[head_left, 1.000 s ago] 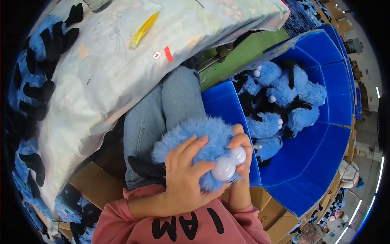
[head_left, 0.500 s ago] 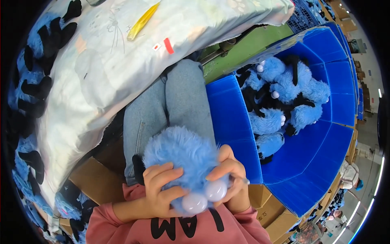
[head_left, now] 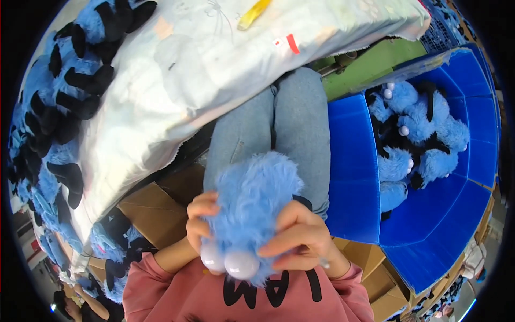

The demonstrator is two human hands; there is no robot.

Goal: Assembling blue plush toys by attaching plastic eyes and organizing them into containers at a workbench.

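In the head view, the left hand [head_left: 201,221] and right hand [head_left: 301,240] grip a fluffy blue toy [head_left: 256,188] from its nine and three o'clock sides, at six o'clock; its round white eyes [head_left: 241,265] sit at its six o'clock end. A blue bin [head_left: 353,182] holding similar toys [head_left: 421,126] stands at three o'clock, the cloth-covered desk [head_left: 198,80] at eleven.

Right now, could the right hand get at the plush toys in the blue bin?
Probably yes: the blue bin is open-topped, only its near wall intervening, though the right hand is holding a furry blue toy.
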